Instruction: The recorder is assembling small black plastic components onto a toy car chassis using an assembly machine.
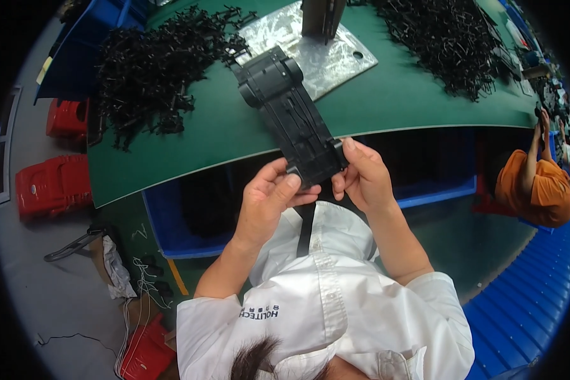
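Observation:
Between my two hands is a long black plastic chassis-like part (294,120), with rounded, wheel-arch-like shapes at its far end and grooves along its middle. It tilts away from me, the far end above the green table (215,136). My left hand (265,201) closes on its near left corner, thumb on top. My right hand (366,172) pinches the near right corner with thumb and fingers. The undersides of the part and some fingertips are hidden.
Piles of small black plastic pieces lie at the left (152,76) and right (446,47) of the table. Between them stands a metal plate (348,57) with an upright post (323,19). Below are a blue crate (174,237) and red stools (54,183). A person in orange (532,187) works at right.

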{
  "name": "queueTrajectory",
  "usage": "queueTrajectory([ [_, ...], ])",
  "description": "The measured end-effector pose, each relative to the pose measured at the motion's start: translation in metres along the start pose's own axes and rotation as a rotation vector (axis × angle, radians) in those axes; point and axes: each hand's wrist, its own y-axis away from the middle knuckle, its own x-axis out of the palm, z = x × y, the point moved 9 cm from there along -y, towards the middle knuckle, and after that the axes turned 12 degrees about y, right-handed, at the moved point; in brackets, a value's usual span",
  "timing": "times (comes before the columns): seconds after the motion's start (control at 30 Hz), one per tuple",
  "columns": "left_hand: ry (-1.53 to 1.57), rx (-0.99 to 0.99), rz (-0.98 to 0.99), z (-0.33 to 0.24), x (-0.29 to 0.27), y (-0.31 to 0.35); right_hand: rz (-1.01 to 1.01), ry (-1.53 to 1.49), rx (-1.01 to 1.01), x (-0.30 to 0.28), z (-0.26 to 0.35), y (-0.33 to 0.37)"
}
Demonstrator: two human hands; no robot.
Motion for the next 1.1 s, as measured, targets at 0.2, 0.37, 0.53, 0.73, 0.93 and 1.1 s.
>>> queueTrajectory([
  [0.2,-0.263,0.081,0.0,-0.021,-0.008,0.001,0.027,0.053,-0.057,0.004,0.007,0.006],
  [0.37,-0.274,0.221,-0.107,-0.052,0.009,-0.002,-0.221,0.728,-0.467,0.007,0.05,0.035],
  [0.53,-0.173,0.361,-0.145,-0.056,0.013,-0.006,-0.202,1.373,-0.913,0.064,0.063,0.056],
  [0.73,-0.13,0.377,-0.152,-0.061,0.023,-0.014,-0.12,1.037,-0.793,0.034,0.098,0.055],
  [0.93,-0.116,0.397,-0.11,-0.065,0.02,-0.008,-1.02,1.064,-0.885,-0.091,0.203,0.039],
  [1.1,-0.072,0.375,-0.152,-0.06,0.012,-0.005,-1.208,1.204,-0.751,-0.134,0.235,-0.007],
])
